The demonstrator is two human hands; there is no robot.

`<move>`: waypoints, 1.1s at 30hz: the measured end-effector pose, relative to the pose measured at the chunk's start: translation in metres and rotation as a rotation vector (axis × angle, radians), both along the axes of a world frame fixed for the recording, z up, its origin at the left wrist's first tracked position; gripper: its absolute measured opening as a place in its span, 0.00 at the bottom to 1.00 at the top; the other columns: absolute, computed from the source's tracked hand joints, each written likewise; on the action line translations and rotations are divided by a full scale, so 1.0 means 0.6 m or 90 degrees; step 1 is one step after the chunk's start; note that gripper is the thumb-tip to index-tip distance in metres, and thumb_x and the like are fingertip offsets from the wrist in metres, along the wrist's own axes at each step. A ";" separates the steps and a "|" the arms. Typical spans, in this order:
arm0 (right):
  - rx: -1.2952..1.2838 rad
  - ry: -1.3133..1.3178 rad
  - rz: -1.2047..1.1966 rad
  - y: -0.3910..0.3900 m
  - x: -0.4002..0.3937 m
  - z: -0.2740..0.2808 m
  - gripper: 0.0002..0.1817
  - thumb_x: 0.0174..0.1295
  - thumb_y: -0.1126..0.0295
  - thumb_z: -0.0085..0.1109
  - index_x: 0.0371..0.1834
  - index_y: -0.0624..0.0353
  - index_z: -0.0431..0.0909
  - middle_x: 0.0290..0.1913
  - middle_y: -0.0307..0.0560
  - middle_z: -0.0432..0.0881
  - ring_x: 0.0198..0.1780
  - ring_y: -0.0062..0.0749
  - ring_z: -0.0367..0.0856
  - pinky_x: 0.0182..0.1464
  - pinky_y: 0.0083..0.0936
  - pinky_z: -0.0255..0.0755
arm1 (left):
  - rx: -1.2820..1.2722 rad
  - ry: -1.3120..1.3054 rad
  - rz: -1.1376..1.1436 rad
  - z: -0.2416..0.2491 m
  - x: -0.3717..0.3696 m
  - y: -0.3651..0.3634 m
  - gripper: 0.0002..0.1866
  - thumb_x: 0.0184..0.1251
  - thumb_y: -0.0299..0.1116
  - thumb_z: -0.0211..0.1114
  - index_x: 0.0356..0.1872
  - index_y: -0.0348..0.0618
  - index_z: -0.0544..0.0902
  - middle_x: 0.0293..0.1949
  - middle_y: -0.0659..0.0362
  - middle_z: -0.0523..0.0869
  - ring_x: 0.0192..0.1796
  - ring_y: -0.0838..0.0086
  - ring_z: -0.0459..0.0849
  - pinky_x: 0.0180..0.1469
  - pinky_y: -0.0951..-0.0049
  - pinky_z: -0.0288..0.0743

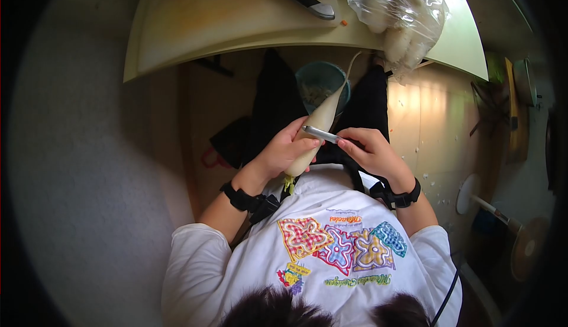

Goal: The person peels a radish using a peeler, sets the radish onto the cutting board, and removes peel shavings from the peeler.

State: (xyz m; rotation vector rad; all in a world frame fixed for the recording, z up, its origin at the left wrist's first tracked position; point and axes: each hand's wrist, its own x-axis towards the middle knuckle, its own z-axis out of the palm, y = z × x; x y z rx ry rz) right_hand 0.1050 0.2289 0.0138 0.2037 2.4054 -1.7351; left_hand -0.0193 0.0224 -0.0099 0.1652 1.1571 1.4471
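Note:
My left hand point(281, 152) is wrapped round a long white daikon radish point(322, 117), just above its green stub end, with the thin root tip pointing up and away. In my right hand point(371, 149) I grip a silver peeler point(319, 133) by its handle. The peeler's head lies across the radish, right by the fingers of my left hand. Beneath the radish's far end, between my knees, stands a teal bucket point(306, 77) with pale scraps inside.
Ahead is a pale table point(236, 34). On it lie a black-handled knife point(307, 2), a small orange bit point(344, 23) and a clear plastic bag point(408, 10) of white radishes, overhanging the edge. A fan point(525, 249) stands at right. White specks dot the floor.

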 end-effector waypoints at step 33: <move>-0.200 -0.158 -0.306 0.048 0.002 -0.019 0.14 0.75 0.61 0.55 0.46 0.61 0.83 0.24 0.30 0.72 0.25 0.11 0.67 0.25 0.12 0.59 | 0.023 -0.005 -0.023 0.013 0.008 -0.026 0.31 0.68 0.34 0.65 0.70 0.41 0.65 0.47 0.54 0.82 0.36 0.76 0.84 0.36 0.74 0.82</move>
